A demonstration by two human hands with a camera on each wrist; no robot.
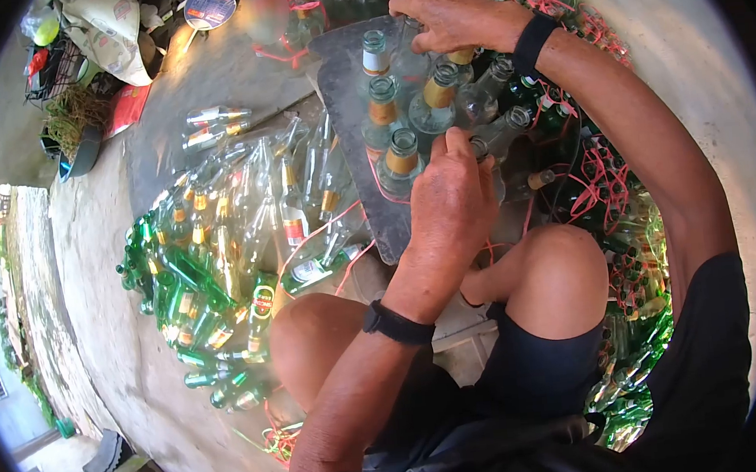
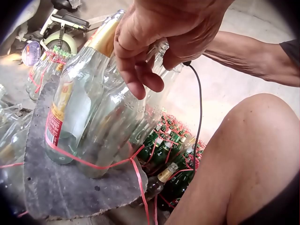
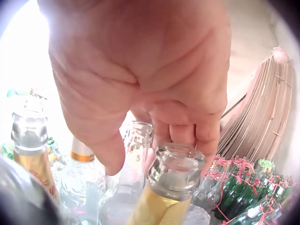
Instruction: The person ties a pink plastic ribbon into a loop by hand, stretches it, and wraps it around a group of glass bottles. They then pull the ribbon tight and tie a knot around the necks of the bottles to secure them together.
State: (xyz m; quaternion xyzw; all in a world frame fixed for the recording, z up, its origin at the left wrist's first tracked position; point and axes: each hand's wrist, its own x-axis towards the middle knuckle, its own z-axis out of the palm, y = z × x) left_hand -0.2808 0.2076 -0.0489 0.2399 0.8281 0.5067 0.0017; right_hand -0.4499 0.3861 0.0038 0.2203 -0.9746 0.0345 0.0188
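Several clear glass bottles [image 1: 438,98] with gold neck labels stand upright, packed together on a dark, rough-edged board [image 1: 357,140]. Pink twine [image 2: 101,166] passes around the lower part of this group. My left hand [image 1: 455,194] grips the neck of a bottle at the near side, fingers bent down beside the glass [image 2: 161,49]. Across the group, my right hand [image 1: 468,20] holds a bottle at the far side. In the right wrist view, that bottle's neck [image 3: 139,140] stands between thumb and fingers, partly hidden behind a nearer gold-labelled bottle [image 3: 173,173].
Loose clear and green bottles [image 1: 218,240] lie spread on the concrete floor to the left. Tied bundles of green bottles [image 1: 605,183] stand to the right. Stacked flattened cardboard [image 3: 262,108] leans behind. A black cord [image 2: 199,103] hangs by the bare knee [image 2: 253,154].
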